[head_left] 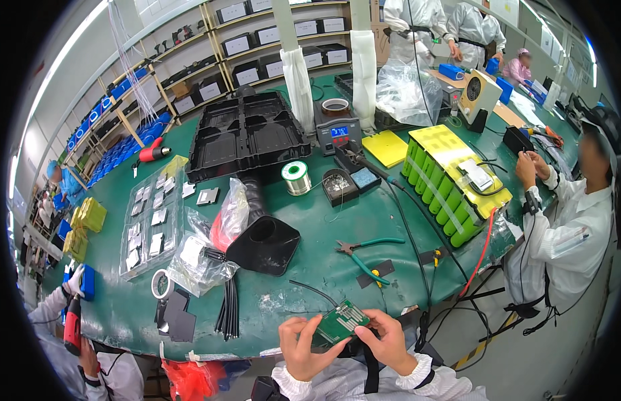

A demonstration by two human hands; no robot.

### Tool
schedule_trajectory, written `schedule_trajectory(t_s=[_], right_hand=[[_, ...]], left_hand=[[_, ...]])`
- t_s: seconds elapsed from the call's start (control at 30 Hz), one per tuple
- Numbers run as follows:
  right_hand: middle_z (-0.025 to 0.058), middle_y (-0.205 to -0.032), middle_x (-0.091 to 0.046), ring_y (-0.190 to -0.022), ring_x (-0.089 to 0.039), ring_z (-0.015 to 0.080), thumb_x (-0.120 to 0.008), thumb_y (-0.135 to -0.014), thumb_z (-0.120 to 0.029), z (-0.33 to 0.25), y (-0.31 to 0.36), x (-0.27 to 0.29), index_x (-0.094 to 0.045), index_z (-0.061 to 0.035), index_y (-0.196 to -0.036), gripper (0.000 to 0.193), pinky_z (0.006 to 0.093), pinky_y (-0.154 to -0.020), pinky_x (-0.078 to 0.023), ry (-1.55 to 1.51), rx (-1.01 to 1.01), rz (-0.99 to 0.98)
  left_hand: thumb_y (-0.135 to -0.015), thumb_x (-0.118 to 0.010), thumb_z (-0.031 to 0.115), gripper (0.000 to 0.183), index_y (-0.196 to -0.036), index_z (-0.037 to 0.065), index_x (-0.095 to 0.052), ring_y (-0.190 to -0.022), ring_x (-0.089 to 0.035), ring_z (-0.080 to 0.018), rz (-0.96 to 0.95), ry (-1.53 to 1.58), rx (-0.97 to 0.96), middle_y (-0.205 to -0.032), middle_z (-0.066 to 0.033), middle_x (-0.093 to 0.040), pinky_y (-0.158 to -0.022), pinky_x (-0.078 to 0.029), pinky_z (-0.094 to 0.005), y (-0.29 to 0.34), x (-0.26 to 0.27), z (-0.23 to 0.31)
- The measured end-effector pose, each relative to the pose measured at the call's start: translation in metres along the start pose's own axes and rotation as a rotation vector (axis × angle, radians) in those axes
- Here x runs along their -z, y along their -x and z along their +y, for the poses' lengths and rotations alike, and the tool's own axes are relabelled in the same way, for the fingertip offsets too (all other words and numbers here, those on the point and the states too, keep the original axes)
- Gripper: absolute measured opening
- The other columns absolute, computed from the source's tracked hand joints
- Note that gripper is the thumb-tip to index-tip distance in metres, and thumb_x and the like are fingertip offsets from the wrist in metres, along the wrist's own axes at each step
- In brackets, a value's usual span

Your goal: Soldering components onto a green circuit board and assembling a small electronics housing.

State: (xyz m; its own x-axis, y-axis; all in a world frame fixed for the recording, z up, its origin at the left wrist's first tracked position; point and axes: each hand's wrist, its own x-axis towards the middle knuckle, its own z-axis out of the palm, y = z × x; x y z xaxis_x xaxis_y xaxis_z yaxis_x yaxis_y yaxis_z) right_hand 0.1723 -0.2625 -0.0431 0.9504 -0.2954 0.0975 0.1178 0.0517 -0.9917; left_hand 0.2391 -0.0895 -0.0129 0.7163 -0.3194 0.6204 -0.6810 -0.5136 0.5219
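Over the near edge of the green table I hold a green circuit board [338, 323] between both hands. A short black cable [313, 286] runs from it toward the upper left. My left hand [306, 347] pinches the board's left side, and my right hand [388, 337] grips its right edge between thumb and fingers. Beyond the board, green-handled cutting pliers [368, 248] lie with their jaws pointing left. Left of my hands is a bundle of black tubes [228, 311] on the tabletop.
A green battery pack [438, 194] with a yellow top stands right of centre. Farther back are a soldering station [338, 137], a solder spool [296, 178] and a black tray [247, 134]. A clear tray [150, 220] of small modules lies left. Co-workers sit at right [571, 220] and left [63, 314].
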Motion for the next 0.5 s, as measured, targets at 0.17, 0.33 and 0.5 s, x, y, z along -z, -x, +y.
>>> schedule_trajectory(t_s=[0.17, 0.33, 0.5], right_hand=[[0.011, -0.103, -0.068, -0.088, -0.066, 0.0135, -0.058, -0.099, -0.007, -0.012, 0.0, 0.0, -0.056, 0.0079, -0.127, 0.032, 0.0262, -0.077, -0.053, -0.169, -0.082, -0.017], [0.0107, -0.102, -0.067, -0.088, -0.067, 0.0143, -0.057, -0.099, -0.005, -0.012, -0.003, -0.007, -0.054, 0.0086, -0.131, 0.034, 0.0261, -0.076, -0.053, -0.286, -0.102, -0.102], [0.0083, -0.099, -0.066, -0.075, -0.062, 0.007, -0.064, -0.095, -0.002, -0.019, -0.012, -0.007, -0.058, 0.0055, -0.128, 0.035, 0.0213, -0.063, -0.051, -0.154, -0.224, -0.182]], left_hand=[[-0.053, -0.096, 0.025, 0.068, -0.11, 0.003, -0.067, -0.091, -0.055, -0.0279, -0.03, 0.066, 0.148, -0.098, -0.0098, -0.05, -0.077, -0.048, -0.0397, -0.004, 0.001, 0.005], [-0.052, -0.095, 0.022, 0.068, -0.11, 0.001, -0.065, -0.09, -0.054, -0.0272, -0.048, 0.081, 0.235, -0.098, -0.011, -0.051, -0.078, -0.048, -0.0385, -0.005, 0.004, 0.0], [-0.057, -0.095, 0.028, 0.064, -0.108, 0.001, -0.066, -0.087, -0.052, -0.0275, 0.033, 0.024, 0.259, -0.092, -0.0099, -0.05, -0.072, -0.045, -0.0383, -0.014, 0.013, -0.005]])
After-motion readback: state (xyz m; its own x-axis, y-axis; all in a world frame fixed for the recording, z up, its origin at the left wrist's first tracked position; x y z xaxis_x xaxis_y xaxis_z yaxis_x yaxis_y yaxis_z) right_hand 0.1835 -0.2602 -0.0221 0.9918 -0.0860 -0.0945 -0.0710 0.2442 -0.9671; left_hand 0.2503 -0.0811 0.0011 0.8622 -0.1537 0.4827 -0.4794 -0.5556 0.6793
